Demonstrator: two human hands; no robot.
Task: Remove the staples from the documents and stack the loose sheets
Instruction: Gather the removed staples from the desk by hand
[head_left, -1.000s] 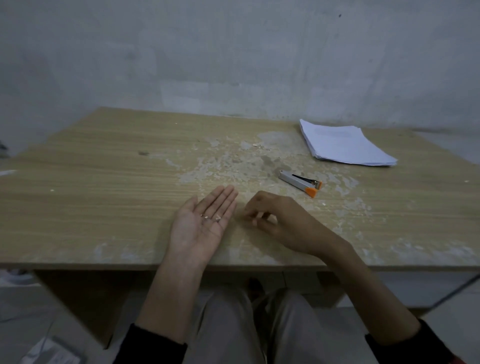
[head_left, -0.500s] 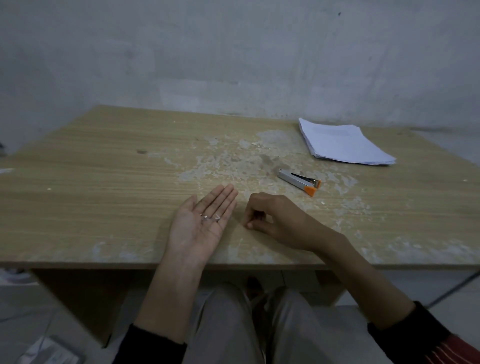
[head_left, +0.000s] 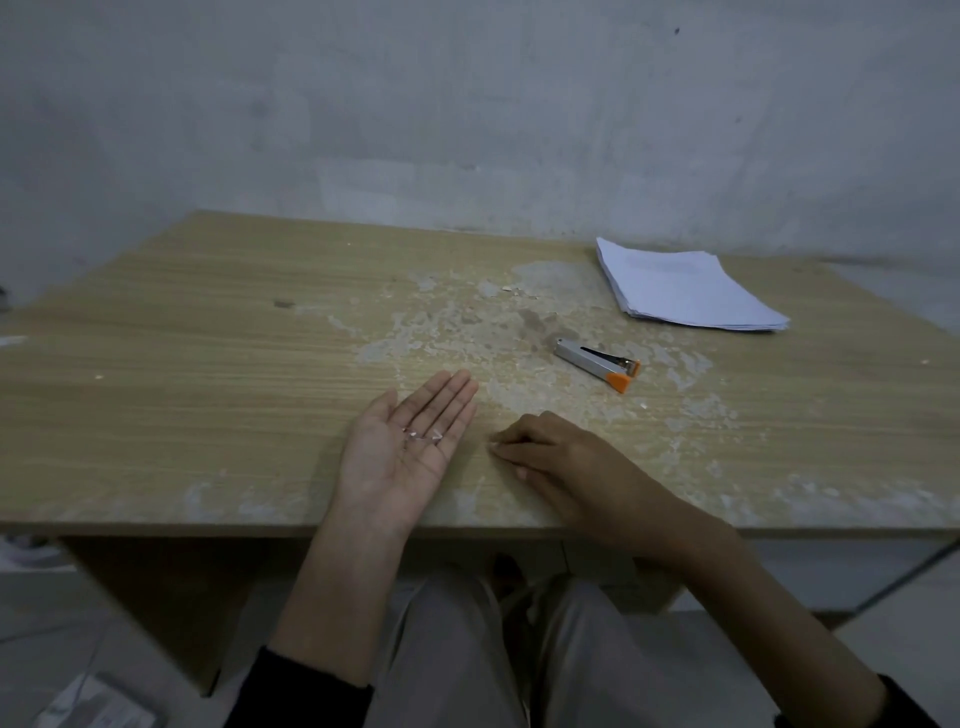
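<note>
Staples (head_left: 423, 436), a few small bright bent wires, were seen lying loose in the left grip (head_left: 402, 452), which was held released, palm up, on the counter (head_left: 208, 338). The right grip (head_left: 556, 457) was laid knuckles-up just beside it, fingertips (head_left: 496, 448) pressed to the counter and pointed toward that palm; whether anything was pinched beneath could not be told. The stack of sheets (head_left: 685, 288) was squared well beyond the right grip, with the stapler (head_left: 597, 361) between.

Table (head_left: 208, 364) tan wood-grain w/ pale worn patches; paper stack (head_left: 685, 286) white; stapler (head_left: 597, 362) silver, orange tip; sleeves (head_left: 301, 691) black; trousers (head_left: 452, 665) grey
</note>
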